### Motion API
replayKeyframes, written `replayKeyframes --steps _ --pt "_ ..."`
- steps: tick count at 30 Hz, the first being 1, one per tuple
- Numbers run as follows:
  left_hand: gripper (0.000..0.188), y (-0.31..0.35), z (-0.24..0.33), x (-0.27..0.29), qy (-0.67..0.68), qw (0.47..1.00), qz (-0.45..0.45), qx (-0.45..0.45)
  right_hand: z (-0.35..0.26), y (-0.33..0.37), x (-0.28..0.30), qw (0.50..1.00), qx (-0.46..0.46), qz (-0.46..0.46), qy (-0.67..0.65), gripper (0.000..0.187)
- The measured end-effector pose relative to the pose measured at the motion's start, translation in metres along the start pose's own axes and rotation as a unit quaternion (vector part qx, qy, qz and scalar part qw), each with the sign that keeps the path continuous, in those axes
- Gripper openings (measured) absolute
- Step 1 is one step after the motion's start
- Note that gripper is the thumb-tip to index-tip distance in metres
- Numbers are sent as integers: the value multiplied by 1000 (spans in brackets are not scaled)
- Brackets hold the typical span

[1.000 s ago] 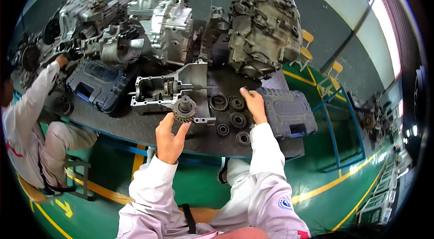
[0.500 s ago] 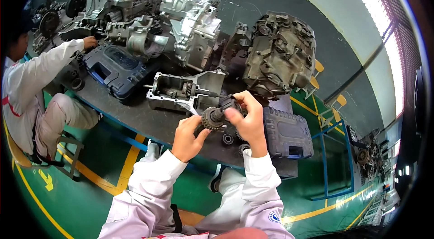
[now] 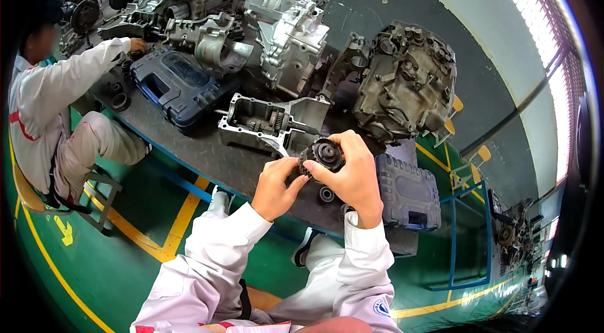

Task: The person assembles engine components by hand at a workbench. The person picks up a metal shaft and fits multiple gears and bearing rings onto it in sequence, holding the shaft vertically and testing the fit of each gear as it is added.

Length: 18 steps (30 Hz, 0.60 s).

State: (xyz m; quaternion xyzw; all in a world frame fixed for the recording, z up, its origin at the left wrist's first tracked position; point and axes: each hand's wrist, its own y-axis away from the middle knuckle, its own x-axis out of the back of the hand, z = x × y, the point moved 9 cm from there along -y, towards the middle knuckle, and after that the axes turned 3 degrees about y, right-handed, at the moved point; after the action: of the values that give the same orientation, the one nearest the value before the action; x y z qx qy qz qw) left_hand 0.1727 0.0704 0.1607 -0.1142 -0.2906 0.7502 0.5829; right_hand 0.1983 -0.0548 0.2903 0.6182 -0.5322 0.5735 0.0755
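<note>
A dark metal gear shaft point(image 3: 328, 153) is held up between both hands, its round toothed end facing me. My left hand point(image 3: 274, 189) grips its left side with thumb and fingertips. My right hand point(image 3: 353, 177) wraps round its right side, thumb across the near rim. Just beyond my hands on the bench lies an open silver gearbox housing point(image 3: 234, 136), with a gear point(image 3: 277, 120) on a shaft inside it. A small bearing ring point(image 3: 326, 194) lies on the bench below the held part, and another part is mostly hidden behind my right hand.
The metal bench point(image 3: 189, 152) runs across in front of me. A grey-black tool case point(image 3: 408, 191) lies at right, a blue-black one point(image 3: 179, 84) at left. Large transmissions point(image 3: 409, 81) stand behind. At left a seated co-worker point(image 3: 60, 106) reaches onto the bench.
The gear shaft has turned from lying sideways to end-on towards me, and both hands have shifted round it. The whole view has moved slightly, with the bench further right in it.
</note>
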Motion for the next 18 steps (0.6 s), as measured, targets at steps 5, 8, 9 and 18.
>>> replayKeyframes --steps 5,8,9,18 --pt "33 1 -4 -2 -4 1000 -8 10 -4 0 3 999 50 3 1 51" --pt "31 3 -4 -1 -20 999 29 -18 -5 -4 0 999 46 -12 -17 50" --pt "31 3 -4 -1 -21 999 28 -18 -3 -5 0 999 46 -12 -18 50" --pt "27 -2 -5 7 -24 999 32 8 -5 -7 -22 999 27 -31 -20 57"
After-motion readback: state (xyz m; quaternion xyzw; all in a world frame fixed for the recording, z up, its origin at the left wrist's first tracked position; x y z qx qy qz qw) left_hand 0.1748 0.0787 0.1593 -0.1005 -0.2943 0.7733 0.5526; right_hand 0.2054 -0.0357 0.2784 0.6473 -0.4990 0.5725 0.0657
